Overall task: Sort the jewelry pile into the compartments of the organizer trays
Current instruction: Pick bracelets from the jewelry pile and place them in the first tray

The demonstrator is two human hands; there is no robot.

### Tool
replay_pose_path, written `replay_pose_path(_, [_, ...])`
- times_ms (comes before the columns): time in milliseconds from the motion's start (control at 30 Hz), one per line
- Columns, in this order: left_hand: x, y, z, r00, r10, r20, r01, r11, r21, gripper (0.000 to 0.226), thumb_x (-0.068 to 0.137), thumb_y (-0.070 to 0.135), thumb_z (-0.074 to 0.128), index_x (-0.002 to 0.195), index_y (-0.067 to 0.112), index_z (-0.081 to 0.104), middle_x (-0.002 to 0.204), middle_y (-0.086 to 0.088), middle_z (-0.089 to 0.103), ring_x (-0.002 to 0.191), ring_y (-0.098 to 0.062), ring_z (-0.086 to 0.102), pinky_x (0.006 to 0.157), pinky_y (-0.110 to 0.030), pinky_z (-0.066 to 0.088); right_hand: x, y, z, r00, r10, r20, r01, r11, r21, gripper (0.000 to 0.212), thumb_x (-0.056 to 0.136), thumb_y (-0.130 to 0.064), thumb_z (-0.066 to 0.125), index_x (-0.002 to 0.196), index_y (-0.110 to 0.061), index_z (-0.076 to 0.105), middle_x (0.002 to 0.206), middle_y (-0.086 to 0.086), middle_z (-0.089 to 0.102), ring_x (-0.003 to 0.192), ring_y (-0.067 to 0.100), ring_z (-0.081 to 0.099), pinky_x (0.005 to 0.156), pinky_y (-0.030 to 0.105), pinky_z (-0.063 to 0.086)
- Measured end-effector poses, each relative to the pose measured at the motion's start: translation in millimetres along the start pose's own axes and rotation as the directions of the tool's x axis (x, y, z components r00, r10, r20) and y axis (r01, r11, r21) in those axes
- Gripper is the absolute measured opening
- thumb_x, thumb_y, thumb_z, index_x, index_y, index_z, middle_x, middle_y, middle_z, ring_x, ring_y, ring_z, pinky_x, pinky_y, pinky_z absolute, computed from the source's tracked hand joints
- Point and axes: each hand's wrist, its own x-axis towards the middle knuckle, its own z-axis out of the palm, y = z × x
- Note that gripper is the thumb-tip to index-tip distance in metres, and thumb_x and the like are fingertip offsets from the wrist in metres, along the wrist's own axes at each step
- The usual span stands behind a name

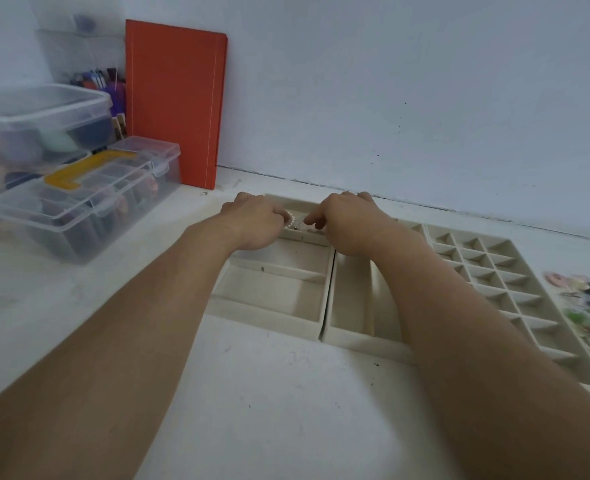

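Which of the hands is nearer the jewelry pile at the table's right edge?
Right. The right hand is over the trays' far end, left of the jewelry pile; the left hand is farther left, at a pearl bracelet.

Pale bluish wall (390, 81) (few dark specks) meets white tabletop (269, 410); soft, even light.

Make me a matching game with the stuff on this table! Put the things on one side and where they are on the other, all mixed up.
Things:
1. pearl bracelet
2. jewelry pile
3. orange board
4. grid tray

Places:
A. leaning on the wall
B. far right edge of the table
C. between the left hand and right hand
D. right of the two other trays

Pairs: 1-C, 2-B, 3-A, 4-D
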Motion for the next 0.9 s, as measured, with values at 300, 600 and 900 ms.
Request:
replay_pose_path(300, [2.2, 2.1, 3.2, 0.998, 0.069, -0.008, -0.068, 0.997, 0.046, 0.048, 0.096, 0.027, 0.034, 0.131, 0.041, 0.062, 0.149, 0.004, 0.05, 0.148, -0.021, 0.022, 0.117, -0.038, 0.023, -0.3, -0.9, 3.7, 0.998, 0.04, 0.038, -0.041, 0.999, 0.032, 0.048, 0.094, -0.008, 0.039, 0.128, -0.029, 0.066, 0.125, 0.006, 0.064, 0.123, 0.031, 0.047, 0.104, 0.039, 0.038])
replay_pose_path(600, [6.8, -3.5, 1.9, 0.995, 0.048, -0.082, -0.037, 0.99, 0.138, 0.04, 0.096, 0.026, 0.04, 0.121, 0.042, 0.068, 0.138, 0.0, 0.059, 0.137, -0.025, 0.035, 0.106, -0.039, 0.03, -5.8, -5.6, -6.9, 0.999, 0.029, 0.032, -0.03, 0.998, 0.056, 0.041, 0.097, -0.007, 0.044, 0.125, -0.026, 0.067, 0.128, -0.001, 0.065, 0.126, 0.023, 0.05, 0.106, 0.036, 0.037])
replay_pose_path(900, [8.7, -8.5, 0.1, 0.994, 0.022, -0.108, -0.006, 0.989, 0.151, 0.044, 0.091, 0.035, 0.035, 0.115, 0.034, 0.072, 0.127, -0.012, 0.062, 0.127, -0.031, 0.042, 0.096, -0.04, 0.035, -3.1, -3.1, -8.3, 0.995, 0.083, 0.057, -0.091, 0.985, 0.144, 0.047, 0.092, -0.007, 0.044, 0.129, -0.026, 0.065, 0.13, 0.005, 0.062, 0.122, 0.028, 0.056, 0.103, 0.042, 0.047])
